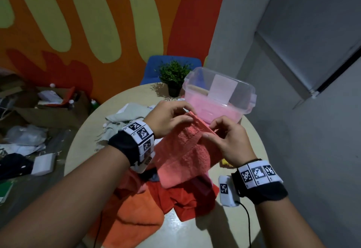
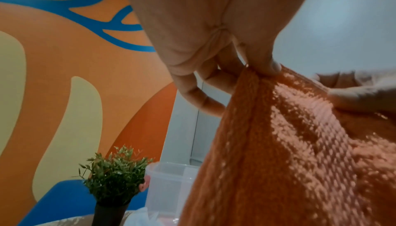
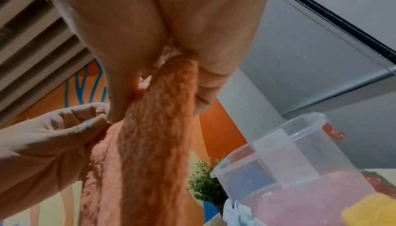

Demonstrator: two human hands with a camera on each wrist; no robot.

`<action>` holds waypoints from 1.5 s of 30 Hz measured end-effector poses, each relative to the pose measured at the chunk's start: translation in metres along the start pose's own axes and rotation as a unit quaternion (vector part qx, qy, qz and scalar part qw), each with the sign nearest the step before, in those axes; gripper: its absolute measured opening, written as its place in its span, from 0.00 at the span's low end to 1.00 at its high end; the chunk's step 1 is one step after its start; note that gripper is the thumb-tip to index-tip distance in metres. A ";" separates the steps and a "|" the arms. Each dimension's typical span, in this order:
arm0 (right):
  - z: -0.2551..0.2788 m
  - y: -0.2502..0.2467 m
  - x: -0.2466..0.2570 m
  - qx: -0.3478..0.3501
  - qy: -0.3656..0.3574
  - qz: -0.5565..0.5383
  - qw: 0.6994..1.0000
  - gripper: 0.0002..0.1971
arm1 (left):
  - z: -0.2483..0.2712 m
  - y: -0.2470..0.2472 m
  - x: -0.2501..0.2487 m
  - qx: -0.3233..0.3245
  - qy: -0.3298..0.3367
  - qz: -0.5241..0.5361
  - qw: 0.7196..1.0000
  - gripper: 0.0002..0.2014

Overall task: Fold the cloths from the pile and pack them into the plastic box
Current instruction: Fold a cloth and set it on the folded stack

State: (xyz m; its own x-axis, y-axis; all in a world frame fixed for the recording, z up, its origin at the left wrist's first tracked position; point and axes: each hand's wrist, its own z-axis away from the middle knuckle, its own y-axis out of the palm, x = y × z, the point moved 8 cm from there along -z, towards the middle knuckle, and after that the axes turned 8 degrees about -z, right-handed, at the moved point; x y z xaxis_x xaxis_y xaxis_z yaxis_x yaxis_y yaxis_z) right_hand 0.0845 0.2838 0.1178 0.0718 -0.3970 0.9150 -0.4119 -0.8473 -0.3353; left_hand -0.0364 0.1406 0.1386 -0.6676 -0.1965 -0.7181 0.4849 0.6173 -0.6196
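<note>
A salmon-pink terry cloth [image 1: 181,155] hangs in the air above the table, held by its top edge. My left hand [image 1: 172,118] pinches the left part of that edge between thumb and fingers [image 2: 263,60]. My right hand [image 1: 220,134] pinches the same edge a little to the right, where the cloth [image 3: 154,128] bunches between thumb and fingers. Under it lies the pile of orange and red cloths [image 1: 156,199]. The clear plastic box [image 1: 220,95] stands just beyond the hands, with a pink cloth [image 3: 310,201] lying in it.
A small potted plant [image 1: 173,77] stands left of the box, before a blue chair [image 1: 154,67]. Grey-green cloths [image 1: 125,118] lie on the round table's [image 1: 185,228] left side, a yellow cloth [image 1: 225,162] at its right edge. Boxes and clutter [image 1: 29,120] cover the floor on the left.
</note>
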 end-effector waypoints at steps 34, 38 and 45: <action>-0.027 -0.061 0.050 -0.107 -0.039 0.081 0.990 0.06 | -0.003 -0.068 -0.019 -0.120 -0.057 -0.039 0.990 0.08; -0.024 -0.057 0.050 -0.101 -0.019 0.045 0.994 0.04 | -0.006 -0.064 -0.018 -0.072 -0.055 -0.090 0.992 0.12; -0.039 -0.047 0.033 -0.064 0.005 0.042 0.997 0.11 | -0.018 -0.045 0.007 -0.056 -0.092 -0.146 0.983 0.04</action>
State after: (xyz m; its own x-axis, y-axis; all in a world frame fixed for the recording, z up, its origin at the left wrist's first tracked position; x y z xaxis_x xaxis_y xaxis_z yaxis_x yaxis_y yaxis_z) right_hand 0.0707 0.3241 0.1721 0.0235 -0.4612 0.8870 -0.5280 -0.7591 -0.3807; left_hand -0.0731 0.1252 0.1672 -0.6502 -0.5070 -0.5658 0.2146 0.5918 -0.7770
